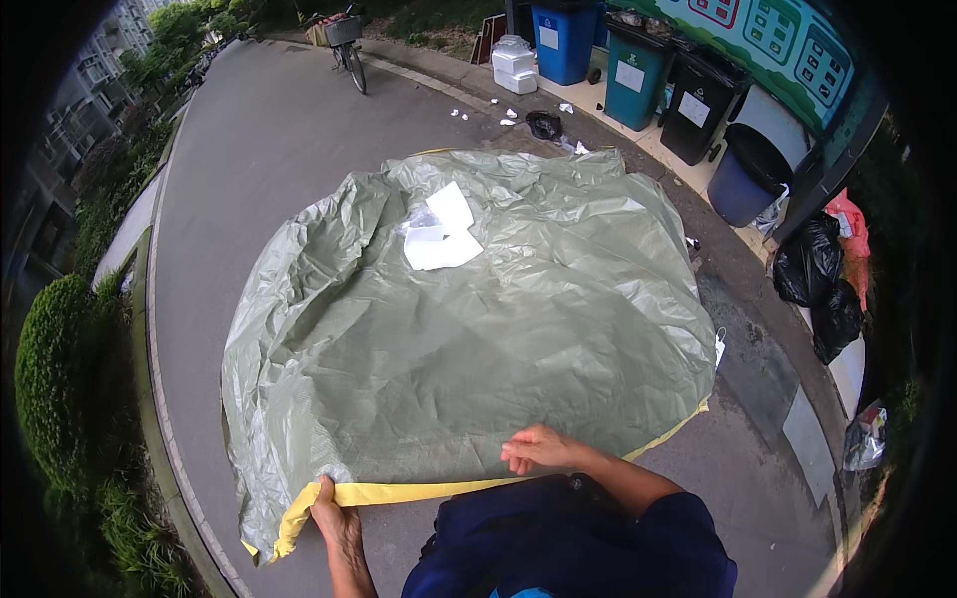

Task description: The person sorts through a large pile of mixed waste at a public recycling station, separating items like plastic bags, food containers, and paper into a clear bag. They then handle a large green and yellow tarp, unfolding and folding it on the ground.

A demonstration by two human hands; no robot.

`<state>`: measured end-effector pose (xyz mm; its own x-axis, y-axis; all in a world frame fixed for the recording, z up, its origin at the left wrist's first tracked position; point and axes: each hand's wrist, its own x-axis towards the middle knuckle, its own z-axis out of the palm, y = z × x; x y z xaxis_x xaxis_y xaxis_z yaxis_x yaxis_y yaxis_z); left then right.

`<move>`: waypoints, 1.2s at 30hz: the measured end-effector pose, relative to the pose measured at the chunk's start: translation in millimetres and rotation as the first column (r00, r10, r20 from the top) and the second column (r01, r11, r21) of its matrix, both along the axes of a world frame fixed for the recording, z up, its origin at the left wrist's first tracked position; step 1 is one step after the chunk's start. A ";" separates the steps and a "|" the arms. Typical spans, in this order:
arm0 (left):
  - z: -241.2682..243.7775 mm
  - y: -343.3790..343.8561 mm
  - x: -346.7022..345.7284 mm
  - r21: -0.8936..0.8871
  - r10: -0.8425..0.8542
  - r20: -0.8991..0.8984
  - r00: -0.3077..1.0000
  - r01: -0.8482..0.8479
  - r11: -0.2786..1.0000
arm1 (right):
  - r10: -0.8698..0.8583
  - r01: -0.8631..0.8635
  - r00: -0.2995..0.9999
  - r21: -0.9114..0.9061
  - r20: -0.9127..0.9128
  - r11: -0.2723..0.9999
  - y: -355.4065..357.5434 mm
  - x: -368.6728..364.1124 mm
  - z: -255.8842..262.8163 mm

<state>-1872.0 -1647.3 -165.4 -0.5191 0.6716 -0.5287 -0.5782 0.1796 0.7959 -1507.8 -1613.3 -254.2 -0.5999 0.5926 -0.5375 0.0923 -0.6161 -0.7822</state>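
Note:
A large grey-green plastic woven sheet (478, 351) with a yellow underside is spread out before me, wrinkled and puffed up. My left hand (335, 516) grips its near edge at the left, where the yellow hem (419, 492) is folded over. My right hand (542, 447) is over the near part of the sheet, close to my body. Its fingers are curled, and nothing shows between them; whether they pinch the sheet is hidden. White foam pieces (445, 247) lie on the sheet's far part, beside a clear plastic scrap (420, 220).
Blue (564, 45), green (635, 82) and black bins (695, 112) line the right kerb, with a round barrel (748, 176). Black rubbish bags (811, 258) lie nearer. White foam boxes (514, 67) and a parked bicycle (350, 56) stand farther off. A hedge (52, 366) borders the left.

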 end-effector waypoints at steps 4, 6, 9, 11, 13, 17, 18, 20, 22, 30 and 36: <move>0.9 29.1 22.0 -0.049 0.060 0.046 0.997 -0.058 0.997 | -0.197 0.379 0.791 -0.212 0.579 0.901 -76.2 141.0 -77.8; -1.8 37.3 32.0 -0.065 0.047 0.008 0.999 -0.046 0.997 | -0.341 0.665 0.587 -0.197 0.734 0.721 -115.2 168.2 -126.1; -3.4 44.1 41.7 -0.047 -0.005 0.029 1.000 0.007 0.999 | -0.553 0.888 0.458 -0.383 0.696 0.254 -147.8 187.2 -168.5; -10.2 47.9 42.8 -0.038 -0.009 -0.006 1.000 0.009 0.999 | -0.807 0.820 0.314 -0.571 0.500 -0.035 -161.8 188.6 -229.1; 10.7 52.9 65.5 -0.051 -0.011 0.046 0.999 0.013 0.999 | -0.895 0.826 0.216 -0.562 0.390 -0.045 -174.9 175.9 -264.3; 7.1 42.4 57.0 0.037 -0.037 -0.067 0.997 0.039 0.999 | -0.948 0.735 -0.025 -0.637 0.318 -0.232 -155.3 165.3 -296.7; -0.1 39.2 50.7 0.039 -0.053 -0.104 0.993 0.057 0.998 | -0.985 0.777 -0.018 -0.617 0.172 -0.122 -158.2 174.1 -318.4; -12.9 18.3 33.2 -0.011 -0.029 -0.204 0.979 0.027 1.000 | -0.965 0.795 0.096 -0.602 0.243 -0.073 -164.8 190.5 -329.0; -45.2 -19.2 15.0 -0.103 0.043 -0.293 0.955 -0.076 0.992 | -0.912 0.834 0.204 -0.552 0.355 -0.028 -182.6 208.1 -332.7; -205.8 -101.3 -50.6 -0.317 0.259 -0.339 0.904 -0.369 0.874 | -0.893 0.979 0.197 -0.128 0.406 0.157 -102.3 245.4 -311.7; -27.4 155.0 11.7 0.185 0.242 -0.142 0.960 -0.214 0.959 | -0.976 0.926 0.184 0.354 -0.117 0.132 208.4 284.2 -14.8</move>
